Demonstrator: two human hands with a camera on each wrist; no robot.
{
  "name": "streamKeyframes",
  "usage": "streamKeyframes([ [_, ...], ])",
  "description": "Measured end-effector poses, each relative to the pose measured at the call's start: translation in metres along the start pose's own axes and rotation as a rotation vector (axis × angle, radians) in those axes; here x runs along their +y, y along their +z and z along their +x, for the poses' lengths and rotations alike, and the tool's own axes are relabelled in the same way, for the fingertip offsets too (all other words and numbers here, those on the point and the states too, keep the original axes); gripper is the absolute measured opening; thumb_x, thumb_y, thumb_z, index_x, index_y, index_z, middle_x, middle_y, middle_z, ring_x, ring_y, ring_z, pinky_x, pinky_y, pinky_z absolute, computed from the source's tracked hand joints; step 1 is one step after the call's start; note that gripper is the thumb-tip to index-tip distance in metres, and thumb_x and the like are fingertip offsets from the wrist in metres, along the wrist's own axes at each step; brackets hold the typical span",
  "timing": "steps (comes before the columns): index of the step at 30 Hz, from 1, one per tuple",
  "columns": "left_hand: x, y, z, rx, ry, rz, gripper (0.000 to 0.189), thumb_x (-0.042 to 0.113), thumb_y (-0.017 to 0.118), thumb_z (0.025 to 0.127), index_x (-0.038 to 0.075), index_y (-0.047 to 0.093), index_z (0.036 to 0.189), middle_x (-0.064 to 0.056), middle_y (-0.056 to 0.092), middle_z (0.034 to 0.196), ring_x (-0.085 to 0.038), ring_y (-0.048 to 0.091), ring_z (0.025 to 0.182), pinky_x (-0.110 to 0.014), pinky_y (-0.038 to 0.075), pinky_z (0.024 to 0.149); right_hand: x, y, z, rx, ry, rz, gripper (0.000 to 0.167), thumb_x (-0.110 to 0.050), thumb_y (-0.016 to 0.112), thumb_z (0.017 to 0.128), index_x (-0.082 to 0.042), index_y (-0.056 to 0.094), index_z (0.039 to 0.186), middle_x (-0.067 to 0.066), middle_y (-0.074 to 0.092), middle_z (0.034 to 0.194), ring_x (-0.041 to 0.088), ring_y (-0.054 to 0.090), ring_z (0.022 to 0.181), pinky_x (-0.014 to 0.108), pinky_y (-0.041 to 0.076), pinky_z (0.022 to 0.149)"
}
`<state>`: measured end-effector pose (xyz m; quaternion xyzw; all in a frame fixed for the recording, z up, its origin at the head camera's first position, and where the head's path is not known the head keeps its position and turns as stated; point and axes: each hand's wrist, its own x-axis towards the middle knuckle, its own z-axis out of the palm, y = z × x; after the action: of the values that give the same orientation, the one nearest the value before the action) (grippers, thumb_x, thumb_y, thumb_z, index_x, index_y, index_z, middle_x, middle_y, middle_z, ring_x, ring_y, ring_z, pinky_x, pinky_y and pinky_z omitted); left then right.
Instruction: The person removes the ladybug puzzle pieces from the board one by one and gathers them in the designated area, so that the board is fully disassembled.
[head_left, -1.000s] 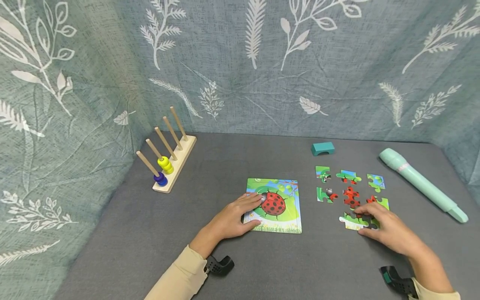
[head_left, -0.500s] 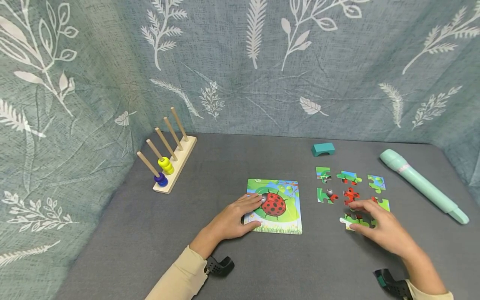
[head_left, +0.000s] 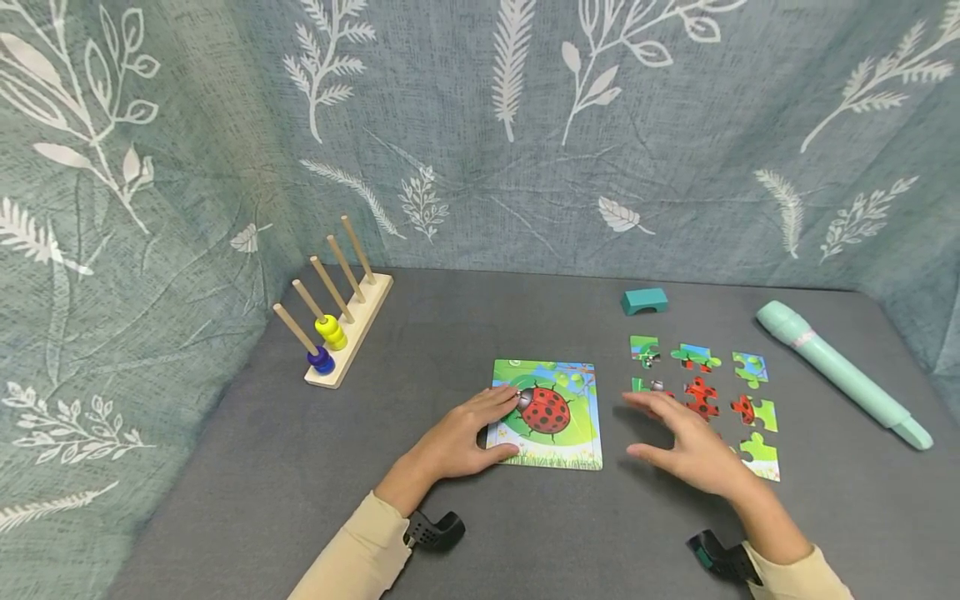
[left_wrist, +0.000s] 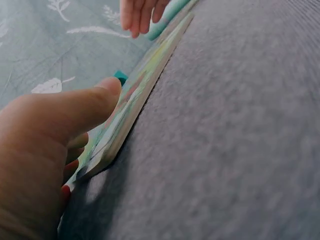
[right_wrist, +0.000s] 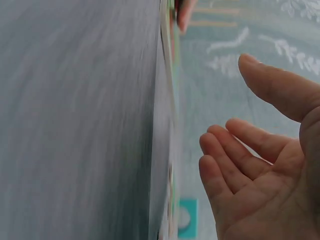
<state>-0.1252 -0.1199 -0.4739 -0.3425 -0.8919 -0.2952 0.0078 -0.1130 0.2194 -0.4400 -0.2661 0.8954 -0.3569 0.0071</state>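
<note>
A square puzzle board with a ladybug picture lies on the grey table. My left hand rests at its left side, fingers over the picture and thumb by the lower left corner. In the left wrist view, the thumb overlaps the edge of the board. My right hand hovers between the board and the loose puzzle pieces, thumb and fingers apart, holding nothing. Several jigsaw pieces lie in rows, among them a red spotted piece and a green corner piece. The right hand hides part of the lower left pieces.
At the left stands a wooden peg rack bearing yellow rings and blue rings. A teal arch block sits behind the pieces. A mint-green toy microphone lies at the right. A patterned curtain hangs behind the table.
My right hand has moved left, away from the lower puzzle pieces toward the board, uncovering the pieces at the right. The left hand stays on the board.
</note>
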Motion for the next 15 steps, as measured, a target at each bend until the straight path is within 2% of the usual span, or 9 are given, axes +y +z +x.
streamKeyframes([
  [3,-0.003,-0.002,-0.001,0.007,0.001,0.023,0.07,0.038,0.072,0.082,0.003,0.049,0.139,-0.009,0.043,0.147,-0.024,0.037,0.138,-0.04,0.031,0.116,-0.007,0.011,0.011,-0.048,-0.001,0.016,0.062,-0.024,0.076,0.08,-0.007,0.05,0.134,0.008,0.055,0.132,0.029,0.058,0.114,0.047,0.051,0.092],
  [8,-0.007,-0.006,-0.003,-0.01,-0.027,0.096,0.084,0.046,0.073,0.078,0.001,0.042,0.142,-0.012,0.037,0.151,-0.025,0.033,0.141,-0.043,0.03,0.117,-0.02,0.03,0.03,-0.115,-0.026,0.048,0.065,-0.026,0.075,0.081,-0.005,0.048,0.136,0.011,0.051,0.136,0.032,0.056,0.118,0.051,0.049,0.095],
  [15,-0.009,-0.006,-0.004,-0.031,-0.049,0.169,0.093,0.053,0.071,0.077,0.0,0.037,0.145,-0.012,0.032,0.153,-0.026,0.03,0.142,-0.043,0.029,0.117,-0.035,0.054,0.054,-0.166,-0.071,0.08,0.066,-0.023,0.076,0.08,-0.008,0.048,0.138,0.008,0.052,0.136,0.024,0.051,0.123,0.045,0.047,0.1],
])
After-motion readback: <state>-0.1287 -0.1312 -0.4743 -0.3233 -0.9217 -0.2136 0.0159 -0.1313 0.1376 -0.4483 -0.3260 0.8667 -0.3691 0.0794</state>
